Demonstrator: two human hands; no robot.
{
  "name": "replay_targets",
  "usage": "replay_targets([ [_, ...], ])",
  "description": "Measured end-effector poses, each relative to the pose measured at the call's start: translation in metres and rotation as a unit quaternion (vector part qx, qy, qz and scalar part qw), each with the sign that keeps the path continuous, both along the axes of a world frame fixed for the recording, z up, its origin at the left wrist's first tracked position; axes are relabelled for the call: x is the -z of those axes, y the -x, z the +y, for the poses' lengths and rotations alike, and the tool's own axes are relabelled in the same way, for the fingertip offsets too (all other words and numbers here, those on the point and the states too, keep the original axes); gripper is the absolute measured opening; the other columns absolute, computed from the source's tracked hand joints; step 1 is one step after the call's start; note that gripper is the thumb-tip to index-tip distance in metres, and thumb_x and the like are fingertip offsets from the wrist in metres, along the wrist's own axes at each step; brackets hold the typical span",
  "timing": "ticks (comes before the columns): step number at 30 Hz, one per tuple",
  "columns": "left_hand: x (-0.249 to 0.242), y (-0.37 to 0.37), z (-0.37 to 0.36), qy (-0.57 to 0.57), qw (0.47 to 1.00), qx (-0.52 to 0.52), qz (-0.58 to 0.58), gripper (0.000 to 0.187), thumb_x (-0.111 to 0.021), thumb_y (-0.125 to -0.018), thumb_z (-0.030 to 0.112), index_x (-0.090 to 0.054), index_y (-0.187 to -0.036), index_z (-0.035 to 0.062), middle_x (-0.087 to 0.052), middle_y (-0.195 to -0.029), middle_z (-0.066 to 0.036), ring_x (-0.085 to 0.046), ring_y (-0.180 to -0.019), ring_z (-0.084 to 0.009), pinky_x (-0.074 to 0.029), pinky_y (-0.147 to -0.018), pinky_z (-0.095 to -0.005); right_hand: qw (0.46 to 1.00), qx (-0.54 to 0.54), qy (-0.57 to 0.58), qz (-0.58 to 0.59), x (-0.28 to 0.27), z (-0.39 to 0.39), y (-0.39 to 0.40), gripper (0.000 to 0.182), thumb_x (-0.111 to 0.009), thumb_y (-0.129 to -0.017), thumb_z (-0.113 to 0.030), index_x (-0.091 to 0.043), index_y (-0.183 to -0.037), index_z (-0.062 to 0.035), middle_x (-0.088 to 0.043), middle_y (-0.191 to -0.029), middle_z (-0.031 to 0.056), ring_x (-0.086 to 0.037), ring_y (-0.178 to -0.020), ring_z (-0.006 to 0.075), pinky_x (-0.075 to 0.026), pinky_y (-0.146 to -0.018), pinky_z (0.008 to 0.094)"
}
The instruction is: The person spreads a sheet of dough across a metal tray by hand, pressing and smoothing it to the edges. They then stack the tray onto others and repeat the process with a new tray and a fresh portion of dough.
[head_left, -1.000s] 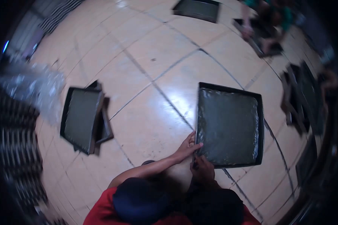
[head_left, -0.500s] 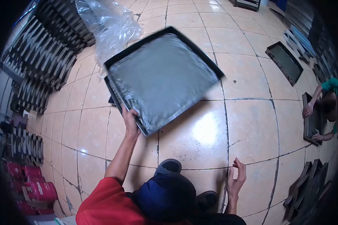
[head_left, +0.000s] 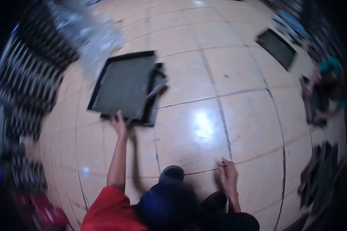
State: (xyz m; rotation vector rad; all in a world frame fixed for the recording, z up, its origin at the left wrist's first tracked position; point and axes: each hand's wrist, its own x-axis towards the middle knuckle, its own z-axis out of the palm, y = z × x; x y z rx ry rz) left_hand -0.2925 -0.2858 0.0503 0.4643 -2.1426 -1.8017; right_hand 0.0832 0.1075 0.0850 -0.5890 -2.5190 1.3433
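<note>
A dark, square-cornered tray (head_left: 123, 85) with a grey inside and raised black rims is gripped by my left hand (head_left: 120, 125) at its near edge. Beneath it, and sticking out to its right, lies at least one more dark tray (head_left: 150, 112) on the tiled floor; the upper tray covers most of it. My right hand (head_left: 229, 176) hangs over the tiles to the right of my knees. Its fingers are slightly bent and apart, with nothing in them.
Crumpled clear plastic sheeting (head_left: 100, 42) lies beyond the trays. Tall stacks of dark trays (head_left: 23, 88) line the left, with pink-red containers (head_left: 46, 215) nearer. Another tray (head_left: 277, 48) lies far right. A co-worker in green sleeves (head_left: 329, 64) handles a tray (head_left: 313, 102).
The tray in my left hand has moved left and come down from near the camera to over the other tray. My right hand has shifted slightly left. The view has turned a little.
</note>
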Motion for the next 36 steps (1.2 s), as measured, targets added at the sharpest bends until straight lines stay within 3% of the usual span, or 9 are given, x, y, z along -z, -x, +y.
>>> replay_targets([
  [7,0.059,-0.184,0.143,0.333,0.892,0.300,0.056,0.064,-0.050,-0.111,0.024,-0.025,-0.162,-0.0044,-0.024,-0.168,-0.027,-0.023,-0.157,-0.0408,-0.022,-0.127,-0.0503,0.965,-0.182,-0.191,0.000,0.070,-0.005,-0.046,0.052,-0.065,-0.096,-0.020,-0.058,-0.145,-0.0050,-0.056,-0.146,0.0191,-0.055,-0.133,0.0352,-0.034,-0.122,0.0529],
  [10,0.037,-0.260,0.208,0.071,0.784,0.616,0.017,0.061,-0.053,-0.102,0.003,-0.032,-0.159,-0.0059,-0.031,-0.165,-0.025,-0.030,-0.155,-0.0397,-0.025,-0.126,-0.0482,0.946,-0.082,-0.223,-0.222,0.105,0.102,-0.087,0.070,-0.062,-0.090,-0.017,-0.044,-0.155,-0.0016,-0.043,-0.160,0.0241,-0.042,-0.148,0.0392,-0.027,-0.124,0.0606],
  [14,-0.003,-0.272,0.259,0.171,0.579,0.791,0.100,0.045,-0.058,-0.097,-0.002,-0.058,-0.142,-0.0032,-0.048,-0.153,-0.027,-0.047,-0.143,-0.0431,-0.040,-0.118,-0.0464,0.834,0.258,-0.404,-0.272,0.034,0.295,-0.183,0.080,-0.058,-0.091,-0.012,-0.026,-0.161,0.0083,-0.025,-0.170,0.0276,-0.022,-0.158,0.0446,-0.019,-0.129,0.0570],
  [16,-0.014,-0.266,0.276,0.177,0.591,0.782,0.093,0.035,-0.058,-0.098,0.002,-0.065,-0.132,-0.0023,-0.056,-0.145,-0.025,-0.055,-0.136,-0.0427,-0.045,-0.114,-0.0458,0.695,0.355,-0.513,-0.357,0.015,0.387,-0.250,0.096,-0.071,-0.088,-0.017,-0.017,-0.165,0.0054,-0.019,-0.171,0.0280,-0.021,-0.159,0.0442,-0.024,-0.127,0.0560],
  [20,-0.017,-0.236,0.292,0.201,0.648,0.732,0.053,0.032,-0.056,-0.100,0.004,-0.066,-0.129,-0.0030,-0.065,-0.133,-0.022,-0.062,-0.128,-0.0363,-0.047,-0.110,-0.0434,0.666,0.508,-0.424,-0.346,-0.047,0.482,-0.328,0.122,-0.087,-0.079,-0.030,-0.008,-0.169,-0.0071,-0.021,-0.172,0.0241,-0.027,-0.157,0.0417,-0.030,-0.124,0.0604],
  [27,-0.002,-0.212,0.296,0.205,0.688,0.694,-0.057,0.030,-0.054,-0.102,0.007,-0.067,-0.128,-0.0031,-0.068,-0.129,-0.018,-0.064,-0.124,-0.0303,-0.049,-0.109,-0.0419,0.703,0.575,-0.300,-0.292,-0.044,0.533,-0.318,0.081,-0.069,-0.087,-0.068,-0.056,-0.151,-0.0189,-0.044,-0.159,0.0174,-0.044,-0.147,0.0391,-0.036,-0.119,0.0576],
  [32,-0.009,-0.215,0.302,0.227,0.678,0.700,-0.014,0.028,-0.054,-0.102,0.006,-0.068,-0.124,-0.0036,-0.068,-0.129,-0.019,-0.064,-0.125,-0.0333,-0.047,-0.110,-0.0434,0.549,0.815,-0.150,-0.109,-0.022,0.520,-0.364,0.047,-0.080,-0.087,-0.050,-0.078,-0.112,-0.0101,-0.054,-0.142,0.0166,-0.055,-0.134,0.0377,-0.052,-0.104,0.0442],
  [34,-0.010,-0.215,0.300,0.228,0.683,0.693,-0.006,0.028,-0.054,-0.102,0.005,-0.069,-0.124,-0.0036,-0.068,-0.129,-0.019,-0.064,-0.126,-0.0337,-0.047,-0.110,-0.0436,0.401,0.817,-0.413,-0.027,0.035,0.520,-0.415,0.029,-0.076,-0.093,-0.034,-0.077,-0.108,-0.0095,-0.072,-0.115,0.0185,-0.068,-0.111,0.0325,-0.057,-0.095,0.0453],
  [36,-0.015,-0.214,0.297,0.234,0.686,0.689,0.002,0.028,-0.055,-0.102,0.006,-0.069,-0.124,-0.0035,-0.068,-0.129,-0.019,-0.064,-0.126,-0.0333,-0.047,-0.110,-0.0435,0.423,0.856,-0.271,0.117,0.058,0.514,-0.445,0.038,-0.074,-0.091,-0.023,-0.061,-0.125,-0.0111,-0.062,-0.129,0.0169,-0.062,-0.120,0.0309,-0.053,-0.101,0.0461],
])
